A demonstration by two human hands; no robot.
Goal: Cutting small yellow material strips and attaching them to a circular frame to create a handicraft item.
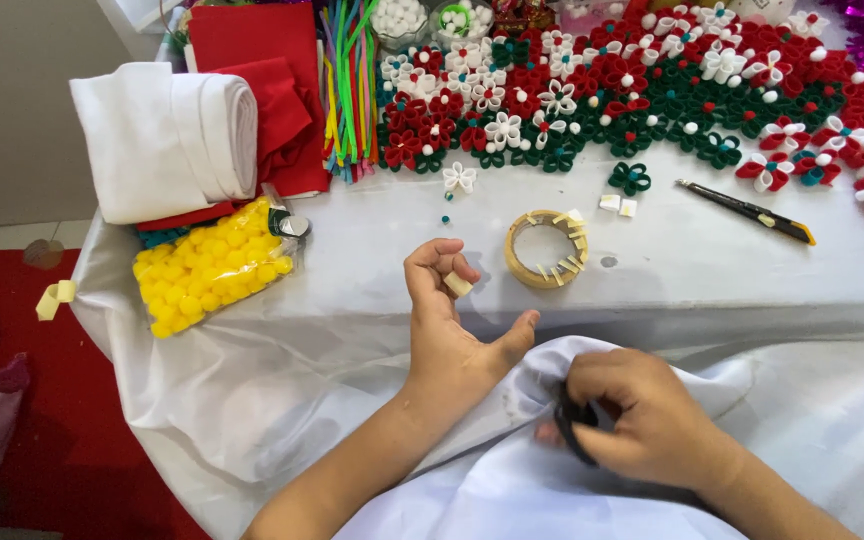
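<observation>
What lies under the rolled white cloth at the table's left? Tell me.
Under the rolled white cloth red felt sheets stick out, beside a bag of yellow pompoms. How far the felt reaches underneath is hidden.

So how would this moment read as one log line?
left hand: pinches small cream tape piece | right hand: holds dark looped strip | round tan tape roll: on white tablecloth

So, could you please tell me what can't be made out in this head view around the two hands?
- Dark piece in the right hand: blurred and mostly covered by its fingers; its kind is unclear.
- Small pale bit on the left hand fingertips: too small to identify.
- Containers at the top: cut off by the frame edge.
- Blue-green thing under the yellow pom-pom bag: hidden by the bag and folded white cloth.
</observation>
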